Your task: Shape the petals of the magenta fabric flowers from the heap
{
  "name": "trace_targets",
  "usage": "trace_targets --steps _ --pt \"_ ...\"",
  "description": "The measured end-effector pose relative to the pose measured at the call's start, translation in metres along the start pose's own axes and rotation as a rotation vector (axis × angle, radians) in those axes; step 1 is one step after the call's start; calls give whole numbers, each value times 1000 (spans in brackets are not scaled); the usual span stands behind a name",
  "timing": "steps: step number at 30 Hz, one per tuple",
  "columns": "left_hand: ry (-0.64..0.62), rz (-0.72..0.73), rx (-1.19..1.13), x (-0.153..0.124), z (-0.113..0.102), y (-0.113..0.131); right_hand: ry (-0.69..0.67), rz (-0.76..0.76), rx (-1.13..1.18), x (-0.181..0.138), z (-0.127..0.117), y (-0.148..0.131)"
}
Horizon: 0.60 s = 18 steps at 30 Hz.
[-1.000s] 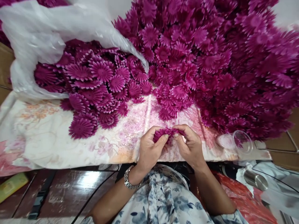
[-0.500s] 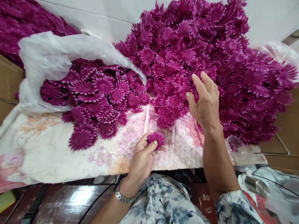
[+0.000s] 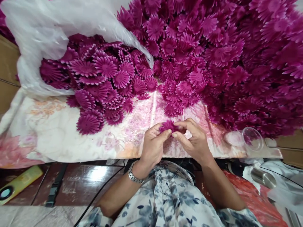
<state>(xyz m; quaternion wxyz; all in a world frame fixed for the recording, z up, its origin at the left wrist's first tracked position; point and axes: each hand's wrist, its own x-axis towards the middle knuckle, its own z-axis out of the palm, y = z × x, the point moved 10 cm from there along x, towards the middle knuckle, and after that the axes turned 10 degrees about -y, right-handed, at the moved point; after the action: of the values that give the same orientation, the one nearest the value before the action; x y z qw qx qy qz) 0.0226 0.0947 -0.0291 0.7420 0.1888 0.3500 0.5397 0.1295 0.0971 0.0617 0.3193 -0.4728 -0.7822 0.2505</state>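
Note:
My left hand (image 3: 152, 146) and my right hand (image 3: 193, 140) meet over the near edge of a floral cloth (image 3: 59, 142), fingers pinched together on a magenta fabric flower (image 3: 168, 126). The flower sits between both thumbs and forefingers. A silver watch (image 3: 135, 177) is on my left wrist. Beyond my hands rises a big heap of magenta flowers (image 3: 224, 53). To the left, more flowers spill out of a white plastic bag (image 3: 47, 31).
A clear plastic cup (image 3: 251, 140) lies on its side at the cloth's right edge. A metal cylinder (image 3: 262, 178) rests on pale plastic at the lower right. A yellow-green object (image 3: 17, 184) and a black strap (image 3: 55, 186) lie on the dark floor at the left.
My right hand has come back from the flower heap to my left hand. Both hands now pinch the flower that the left hand held alone.

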Motion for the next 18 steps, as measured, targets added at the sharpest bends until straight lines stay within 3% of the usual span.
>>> trace_targets --steps 5,11,15,18 --pt "-88 -56 24 -4 7 -10 46 63 -29 -7 -2 11" --pt "-44 -54 13 -4 1 -12 81 13 -206 -10 -7 -8" --pt "-1 -124 -34 -7 -5 -19 -21 54 -78 -6 8 2" --pt "-37 -155 -30 -9 -4 -21 -51 116 72 -4 14 16"
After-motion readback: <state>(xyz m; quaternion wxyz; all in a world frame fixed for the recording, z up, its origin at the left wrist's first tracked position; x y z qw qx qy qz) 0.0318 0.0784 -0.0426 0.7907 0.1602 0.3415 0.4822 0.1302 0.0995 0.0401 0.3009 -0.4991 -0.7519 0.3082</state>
